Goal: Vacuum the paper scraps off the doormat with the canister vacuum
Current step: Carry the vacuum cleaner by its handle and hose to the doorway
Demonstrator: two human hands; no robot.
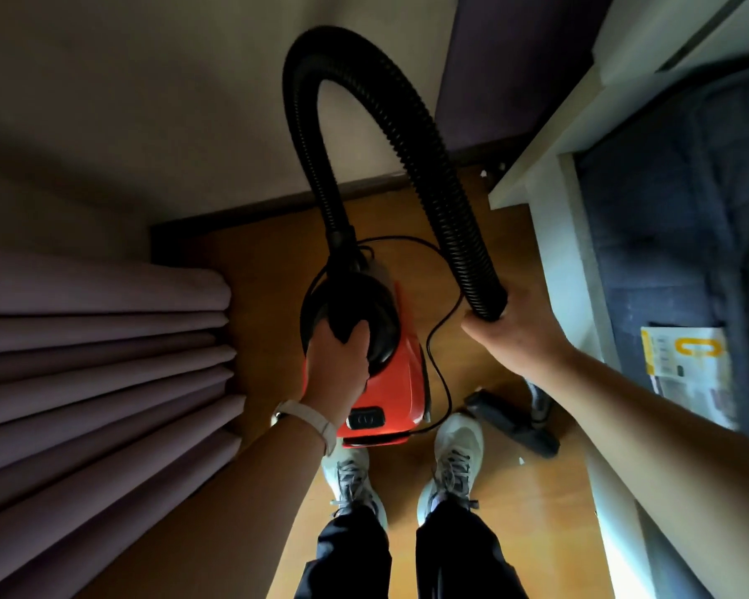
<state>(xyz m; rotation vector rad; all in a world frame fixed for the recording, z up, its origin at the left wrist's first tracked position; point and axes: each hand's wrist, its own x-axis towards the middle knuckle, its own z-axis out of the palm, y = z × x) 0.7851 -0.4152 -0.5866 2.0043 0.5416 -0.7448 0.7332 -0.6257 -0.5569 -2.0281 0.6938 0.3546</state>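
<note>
Our left fingers [359, 335] are curled round the black handle [342, 315] on top of the canister vacuum [401, 378], with the left hand [338, 361] knuckles-up and a pale wristband [308, 419] just behind it. Our right hand [511, 339] is closed round the free end of the black ribbed hose [411, 136], thumb to the left of it. The hose rises from the far end of the vacuum, arches high in front of the pale wall and comes down on the right into that grip. The vacuum is red with a black top and a dark switch panel at its near end. It sits at the middle of the scene, just beyond our two pale shoes [455, 460]; we cannot tell whether it rests on the wooden floor [260, 296] or hangs just above it. A thin black cord [444, 330] loops over the floor along the vacuum's right side. Further right, near the right shoe, a dark floor nozzle [507, 419] on a grey tube lies on the boards, apart from the hose end, and a small white fleck [520, 460] lies just near of it. Pleated mauve curtains [96, 373] fill the left side. On the right stands a white bed frame [550, 183] with dark blue bedding [666, 209], and a yellow-and-white printed packet [688, 365] lies on it.
</note>
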